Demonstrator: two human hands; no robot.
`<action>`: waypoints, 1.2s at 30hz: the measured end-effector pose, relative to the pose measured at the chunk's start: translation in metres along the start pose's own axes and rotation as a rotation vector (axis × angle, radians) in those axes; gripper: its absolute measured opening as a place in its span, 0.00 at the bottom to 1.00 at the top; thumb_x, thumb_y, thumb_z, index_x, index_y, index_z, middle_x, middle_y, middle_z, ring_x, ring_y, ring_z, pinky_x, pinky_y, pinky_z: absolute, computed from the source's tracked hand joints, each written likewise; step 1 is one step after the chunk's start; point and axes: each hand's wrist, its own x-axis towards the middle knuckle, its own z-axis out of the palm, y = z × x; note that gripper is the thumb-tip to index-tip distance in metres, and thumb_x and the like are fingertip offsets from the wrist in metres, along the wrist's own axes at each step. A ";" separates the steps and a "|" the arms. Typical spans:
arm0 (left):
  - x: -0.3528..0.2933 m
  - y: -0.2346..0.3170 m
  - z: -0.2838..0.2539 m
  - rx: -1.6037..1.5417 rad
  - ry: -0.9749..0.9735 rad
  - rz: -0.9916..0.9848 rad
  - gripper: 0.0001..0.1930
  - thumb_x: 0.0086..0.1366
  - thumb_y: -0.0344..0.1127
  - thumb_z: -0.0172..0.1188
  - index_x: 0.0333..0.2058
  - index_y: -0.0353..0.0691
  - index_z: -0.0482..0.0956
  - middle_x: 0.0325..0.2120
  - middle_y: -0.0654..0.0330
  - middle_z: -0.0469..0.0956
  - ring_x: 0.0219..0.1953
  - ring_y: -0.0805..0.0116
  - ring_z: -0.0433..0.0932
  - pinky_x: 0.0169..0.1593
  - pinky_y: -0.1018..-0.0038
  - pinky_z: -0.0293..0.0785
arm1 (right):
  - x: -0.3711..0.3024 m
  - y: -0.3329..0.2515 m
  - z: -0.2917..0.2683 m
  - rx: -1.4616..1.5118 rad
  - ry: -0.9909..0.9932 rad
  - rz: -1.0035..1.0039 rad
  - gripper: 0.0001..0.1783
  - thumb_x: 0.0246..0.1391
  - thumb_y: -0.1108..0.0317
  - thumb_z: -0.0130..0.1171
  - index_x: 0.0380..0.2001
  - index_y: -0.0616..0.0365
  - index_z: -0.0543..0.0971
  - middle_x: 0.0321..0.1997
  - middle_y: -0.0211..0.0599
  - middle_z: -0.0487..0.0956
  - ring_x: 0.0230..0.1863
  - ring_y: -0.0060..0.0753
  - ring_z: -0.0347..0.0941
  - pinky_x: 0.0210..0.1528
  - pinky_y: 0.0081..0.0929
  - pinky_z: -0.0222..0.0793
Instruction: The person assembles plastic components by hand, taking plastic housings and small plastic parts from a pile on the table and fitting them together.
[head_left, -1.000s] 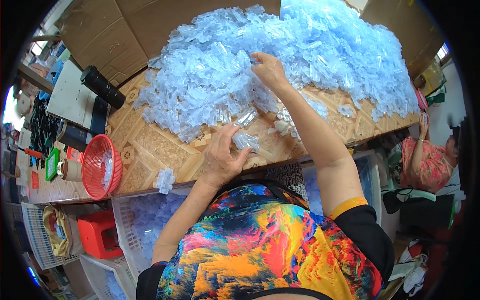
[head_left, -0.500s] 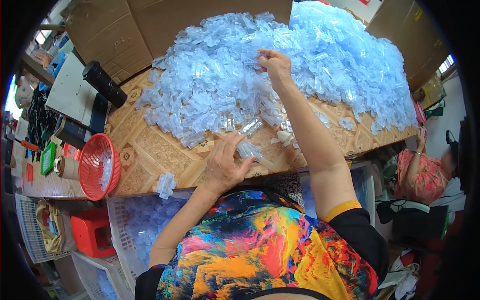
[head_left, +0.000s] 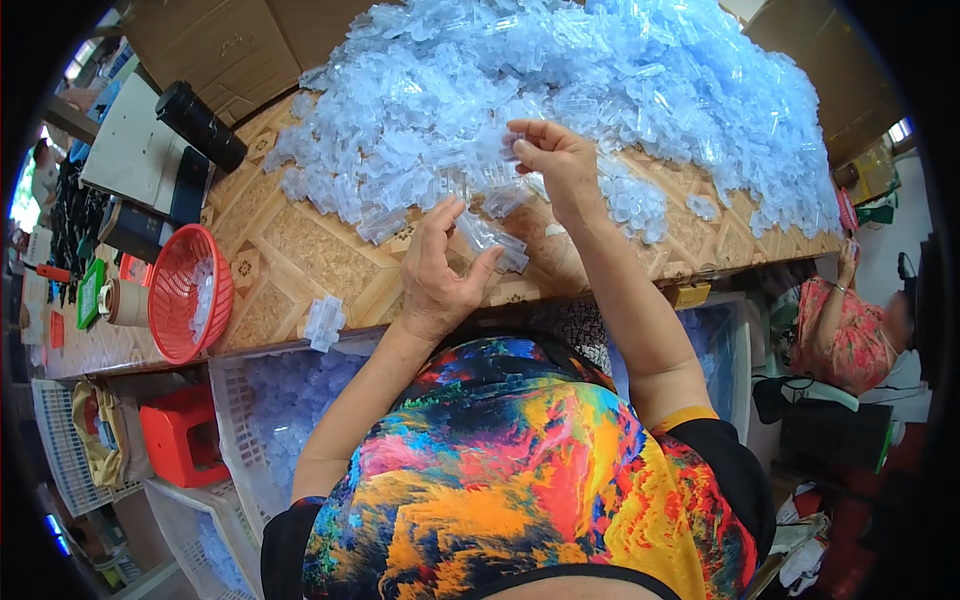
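My right hand (head_left: 562, 168) is raised over the near side of a big heap of clear plastic pieces (head_left: 420, 110). Its thumb and fingers pinch a small clear plastic piece (head_left: 512, 146), partly covered by the fingertips. My left hand (head_left: 440, 262) rests on the table edge side of the heap, thumb and fingers spread apart. Beside its thumb and fingertips lie clear plastic tubes (head_left: 492, 242), seemingly touched but not gripped. A few more clear pieces (head_left: 505, 200) lie between the two hands.
A red basket (head_left: 190, 345) with some clear pieces stands at the left, near a black flask (head_left: 200, 125). One loose cluster of pieces (head_left: 324, 322) sits at the table's front edge. White crates (head_left: 232, 410) stand below. Another person (head_left: 850, 330) sits at the right.
The view has tilted, so the table appears higher. My right hand has come back from the heap toward my left hand, a piece in its fingers. My left hand stays by the tubes.
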 end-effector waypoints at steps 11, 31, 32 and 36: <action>-0.005 0.001 0.002 0.007 -0.057 -0.090 0.33 0.54 0.36 0.73 0.56 0.35 0.69 0.53 0.44 0.75 0.54 0.44 0.76 0.57 0.60 0.74 | 0.005 0.024 0.007 -0.357 -0.075 -0.099 0.14 0.60 0.71 0.62 0.48 0.61 0.83 0.40 0.28 0.84 0.38 0.18 0.77 0.41 0.20 0.73; -0.004 0.004 0.002 0.087 -0.097 -0.066 0.32 0.54 0.38 0.74 0.55 0.35 0.71 0.53 0.43 0.75 0.55 0.44 0.76 0.57 0.59 0.74 | 0.114 0.002 0.026 -1.265 -0.004 -0.032 0.19 0.50 0.57 0.58 0.38 0.58 0.85 0.44 0.55 0.83 0.45 0.58 0.80 0.50 0.45 0.75; -0.004 0.003 0.002 0.087 -0.099 -0.064 0.32 0.54 0.38 0.74 0.55 0.35 0.71 0.53 0.43 0.75 0.55 0.44 0.76 0.57 0.59 0.74 | 0.115 0.005 0.026 -1.237 0.006 -0.058 0.18 0.50 0.57 0.58 0.37 0.57 0.86 0.42 0.53 0.84 0.44 0.57 0.80 0.49 0.45 0.75; -0.003 0.001 0.002 0.079 -0.095 -0.061 0.32 0.54 0.38 0.74 0.56 0.35 0.71 0.53 0.43 0.75 0.54 0.45 0.76 0.56 0.60 0.74 | 0.110 0.012 0.026 -0.984 0.145 -0.126 0.14 0.49 0.59 0.60 0.33 0.54 0.87 0.37 0.46 0.85 0.40 0.50 0.82 0.45 0.42 0.76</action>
